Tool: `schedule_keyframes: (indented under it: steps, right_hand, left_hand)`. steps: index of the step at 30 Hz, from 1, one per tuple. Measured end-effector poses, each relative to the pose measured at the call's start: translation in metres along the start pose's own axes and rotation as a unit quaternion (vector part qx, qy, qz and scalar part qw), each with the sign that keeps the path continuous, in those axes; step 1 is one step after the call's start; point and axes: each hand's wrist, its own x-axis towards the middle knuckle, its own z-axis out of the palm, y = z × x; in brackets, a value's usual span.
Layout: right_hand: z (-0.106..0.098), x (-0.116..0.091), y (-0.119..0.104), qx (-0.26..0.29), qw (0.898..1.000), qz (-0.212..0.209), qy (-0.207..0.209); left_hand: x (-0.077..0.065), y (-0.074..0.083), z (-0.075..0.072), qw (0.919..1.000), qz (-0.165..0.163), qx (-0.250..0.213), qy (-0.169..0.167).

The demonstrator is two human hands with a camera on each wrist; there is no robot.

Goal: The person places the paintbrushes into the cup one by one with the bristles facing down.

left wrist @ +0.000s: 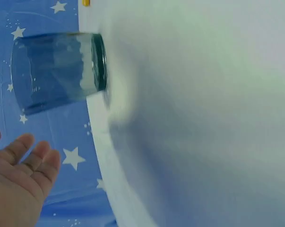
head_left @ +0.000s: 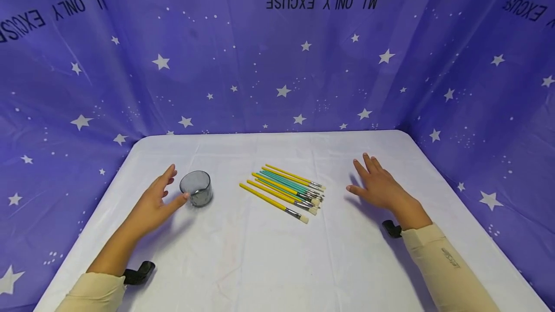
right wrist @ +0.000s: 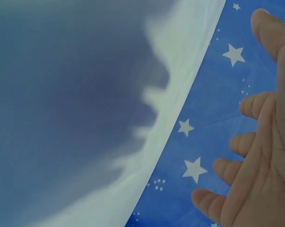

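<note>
An upright smoky glass tumbler (head_left: 196, 188) stands on the left part of the white table. Just left of it is my left hand (head_left: 157, 201), thumb and fingers spread apart; in the left wrist view a gap shows between the fingers and the tumbler (left wrist: 59, 71). Several paintbrushes (head_left: 282, 191) with yellow or teal handles lie in a loose row at the table's middle, pale bristles toward the right. To the right of the bristles my right hand (head_left: 381, 187) hovers over its shadow with fingers spread, holding nothing. The right wrist view shows its fingers (right wrist: 208, 203) slightly bent.
White cloth covers the table (head_left: 260, 264), which has rounded far corners. Purple curtains (head_left: 260, 76) with white stars and printed words rise behind it and on both sides. A black strap piece (head_left: 139, 272) sits by the left wrist, another (head_left: 392, 229) by the right.
</note>
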Motion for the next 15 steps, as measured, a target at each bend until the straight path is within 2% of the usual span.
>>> schedule_keyframes:
  steps: [4,9,15]
  right_hand:
    - [0.001,0.006,-0.004,0.009,1.0,-0.012,0.001]
    - [0.002,0.013,-0.008,0.022,0.999,-0.028,-0.003]
    - [0.001,0.025,-0.017,0.102,0.993,-0.051,-0.02]
  left_hand:
    - [0.009,-0.001,0.006,0.9979,-0.031,-0.056,-0.003]
    - [0.014,-0.004,0.013,0.9894,-0.082,-0.118,-0.018]
    - [0.015,-0.009,0.021,0.9858,-0.094,-0.138,-0.022]
